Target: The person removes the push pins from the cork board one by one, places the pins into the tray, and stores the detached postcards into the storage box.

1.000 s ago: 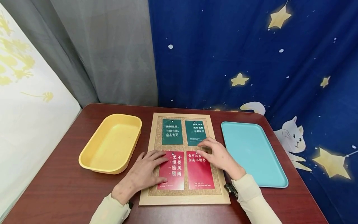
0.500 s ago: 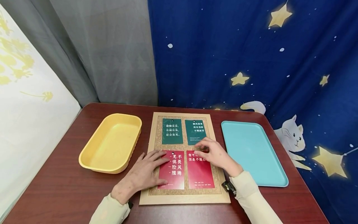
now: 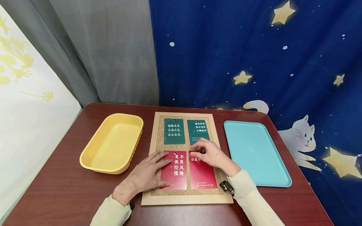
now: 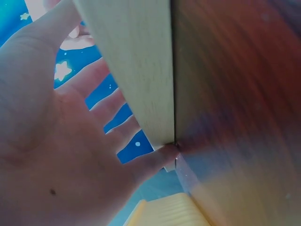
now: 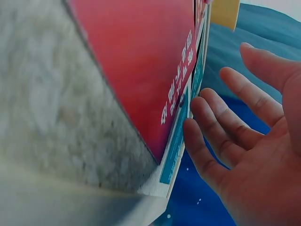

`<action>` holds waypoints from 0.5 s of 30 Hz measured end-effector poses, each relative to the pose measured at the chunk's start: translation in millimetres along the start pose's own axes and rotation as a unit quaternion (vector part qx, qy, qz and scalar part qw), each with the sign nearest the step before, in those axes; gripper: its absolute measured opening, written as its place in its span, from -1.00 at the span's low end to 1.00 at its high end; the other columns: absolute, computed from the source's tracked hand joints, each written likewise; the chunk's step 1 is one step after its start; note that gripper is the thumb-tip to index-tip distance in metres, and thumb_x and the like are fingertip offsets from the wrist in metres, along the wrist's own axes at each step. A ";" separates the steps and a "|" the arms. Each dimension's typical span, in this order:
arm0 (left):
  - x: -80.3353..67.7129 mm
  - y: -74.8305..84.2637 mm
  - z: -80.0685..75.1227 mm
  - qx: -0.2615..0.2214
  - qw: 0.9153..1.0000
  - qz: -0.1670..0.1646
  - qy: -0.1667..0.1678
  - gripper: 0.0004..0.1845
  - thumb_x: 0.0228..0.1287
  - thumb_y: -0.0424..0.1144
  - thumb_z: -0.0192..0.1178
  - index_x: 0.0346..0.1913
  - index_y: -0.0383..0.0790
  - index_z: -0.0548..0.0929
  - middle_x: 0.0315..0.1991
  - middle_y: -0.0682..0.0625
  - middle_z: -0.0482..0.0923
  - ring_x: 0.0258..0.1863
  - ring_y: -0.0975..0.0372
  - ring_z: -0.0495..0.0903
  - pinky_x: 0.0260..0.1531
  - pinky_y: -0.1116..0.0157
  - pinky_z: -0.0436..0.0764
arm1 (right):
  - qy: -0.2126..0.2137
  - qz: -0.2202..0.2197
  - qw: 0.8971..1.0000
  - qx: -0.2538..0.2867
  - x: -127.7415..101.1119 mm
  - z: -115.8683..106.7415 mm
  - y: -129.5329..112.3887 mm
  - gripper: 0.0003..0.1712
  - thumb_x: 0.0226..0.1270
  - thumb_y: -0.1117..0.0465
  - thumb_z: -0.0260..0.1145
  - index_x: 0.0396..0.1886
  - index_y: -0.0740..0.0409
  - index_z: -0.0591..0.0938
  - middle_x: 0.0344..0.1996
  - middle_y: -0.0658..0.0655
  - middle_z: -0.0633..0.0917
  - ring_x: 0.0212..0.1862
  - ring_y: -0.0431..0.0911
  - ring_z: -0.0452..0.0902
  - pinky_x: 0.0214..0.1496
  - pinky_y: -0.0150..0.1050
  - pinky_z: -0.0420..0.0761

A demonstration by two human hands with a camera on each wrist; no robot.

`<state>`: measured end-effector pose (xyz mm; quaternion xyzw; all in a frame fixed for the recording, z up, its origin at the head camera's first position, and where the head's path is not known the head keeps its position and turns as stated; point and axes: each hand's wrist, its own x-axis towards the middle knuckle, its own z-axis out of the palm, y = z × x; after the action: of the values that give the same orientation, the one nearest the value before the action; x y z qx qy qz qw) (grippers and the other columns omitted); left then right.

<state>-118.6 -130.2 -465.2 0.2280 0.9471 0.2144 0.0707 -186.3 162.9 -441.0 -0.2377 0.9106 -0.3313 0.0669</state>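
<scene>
A cork board [image 3: 186, 200] with a light wooden frame lies in the middle of the table. Two green cards [image 3: 173, 138] are in its far row, two red ones in the near row, with white writing. My left hand [image 3: 145, 174] lies spread over the board's left side, fingertips and thumb on the left red card [image 3: 178, 181]. Over the top edge of the right red card [image 3: 202, 175] is my right hand [image 3: 212, 153], hiding some of its writing. In the right wrist view its fingers are loosely bent, thumb apart, nothing between them. A small dark pin shows atop the left red card.
To the left of the board stands a yellow bin [image 3: 113, 147], with nothing in it. A flat light-blue tray [image 3: 260, 153] lies on the right. Grey and blue curtains [image 3: 198, 62] hang behind the dark red table [image 3: 56, 188].
My right hand has shifted left along the top of the right red card, covering more of its upper writing. The left hand stays in place on the left red card.
</scene>
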 end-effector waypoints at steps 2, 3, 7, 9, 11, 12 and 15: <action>0.3 0.8 -0.7 0.003 1.000 -0.002 -0.002 -0.06 0.00 0.30 0.53 0.48 0.13 0.51 0.62 -0.01 0.26 0.67 -0.05 0.10 0.52 -0.18 0.36 | -0.003 -0.001 1.000 -0.002 0.6 0.8 -1.3 -0.72 0.41 0.06 0.46 0.03 0.04 0.78 -0.11 0.02 0.70 -0.21 -0.18 0.61 -0.17 -0.36 0.64; 0.2 1.1 -1.2 0.006 1.000 -0.003 -0.002 -0.06 0.00 0.31 0.53 0.48 0.13 0.51 0.62 -0.01 0.26 0.67 -0.05 0.10 0.50 -0.19 0.39 | -0.004 -0.001 1.000 -0.002 0.9 1.0 -2.2 -0.72 0.41 0.06 0.46 0.03 0.03 0.78 -0.11 0.01 0.70 -0.21 -0.18 0.60 -0.17 -0.36 0.64; 0.2 2.2 -2.7 0.011 1.000 -0.007 -0.001 -0.06 -0.01 0.30 0.54 0.49 0.15 0.50 0.63 0.00 0.25 0.67 -0.04 0.10 0.47 -0.19 0.43 | -0.005 -0.008 1.000 -0.002 2.4 2.9 -4.4 -0.75 0.41 0.08 0.46 0.01 0.04 0.78 -0.09 0.01 0.70 -0.18 -0.15 0.62 -0.11 -0.33 0.65; 0.0 2.7 -3.0 0.013 1.000 -0.005 -0.002 -0.06 0.00 0.31 0.53 0.49 0.16 0.50 0.63 0.00 0.25 0.67 -0.04 0.11 0.47 -0.19 0.43 | -0.008 -0.012 1.000 -0.006 2.8 4.0 -4.5 -0.75 0.42 0.08 0.45 0.01 0.03 0.78 -0.08 0.01 0.70 -0.16 -0.14 0.62 -0.10 -0.32 0.65; 0.0 3.2 -2.9 0.012 1.000 -0.003 -0.003 -0.07 0.01 0.31 0.52 0.49 0.16 0.49 0.63 0.00 0.25 0.67 -0.05 0.11 0.48 -0.19 0.42 | -0.011 -0.011 1.000 -0.010 3.2 5.4 -4.7 -0.75 0.42 0.08 0.45 0.01 0.02 0.78 -0.07 0.01 0.70 -0.15 -0.15 0.62 -0.11 -0.32 0.65; -0.1 3.4 -2.9 0.011 1.000 -0.002 -0.003 -0.07 0.01 0.31 0.52 0.49 0.17 0.49 0.63 0.00 0.26 0.67 -0.05 0.11 0.48 -0.19 0.41 | -0.012 -0.011 1.000 -0.012 3.4 6.0 -5.0 -0.75 0.42 0.08 0.45 0.02 0.02 0.78 -0.07 0.01 0.70 -0.15 -0.15 0.61 -0.11 -0.32 0.65; -0.6 3.7 -3.0 0.012 1.000 -0.001 0.001 -0.08 0.01 0.33 0.51 0.48 0.16 0.51 0.61 -0.01 0.28 0.66 -0.06 0.14 0.49 -0.19 0.40 | -0.014 -0.007 1.000 -0.016 4.1 7.9 -6.2 -0.75 0.42 0.06 0.45 0.02 0.00 0.78 -0.07 -0.02 0.70 -0.16 -0.18 0.59 -0.14 -0.34 0.62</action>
<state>-117.3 -128.7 -460.8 0.2273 0.9500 0.2031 0.0678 -185.3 152.3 -443.1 -0.2496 0.9130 -0.3141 0.0740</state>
